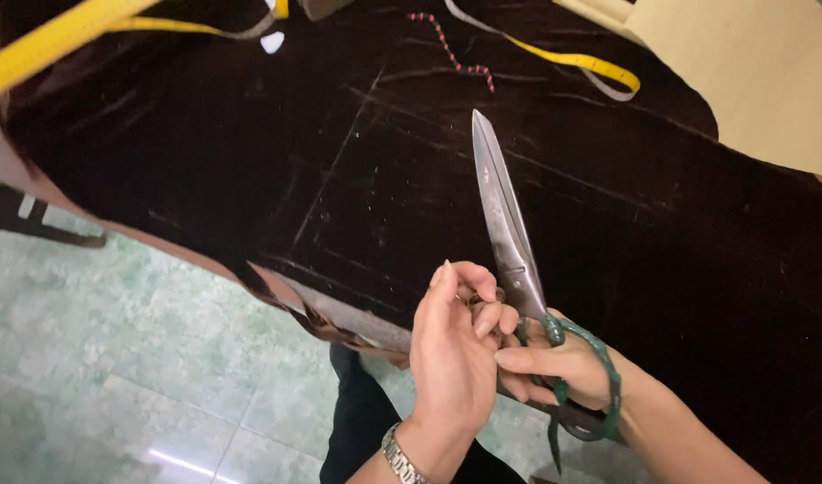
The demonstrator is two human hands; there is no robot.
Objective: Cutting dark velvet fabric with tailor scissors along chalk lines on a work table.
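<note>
The right hand (563, 363) grips the scissors (509, 242) through the green handles, blades together and pointing away over the dark cloth (249, 152). The left hand (451, 350) curls its fingers (478, 282) against the blade base.

I see dark brown velvet fabric (249, 161) covering the work surface, chalk lines across it. Lying on it: yellow measuring tape (572, 61), red-white cord (451, 54), tan paper pattern (751, 81). Green-tiled floor (115, 358) below.

Yellow tape measure (599, 64) and beaded cord (454, 56) above green tiled floor (115, 358).
</note>
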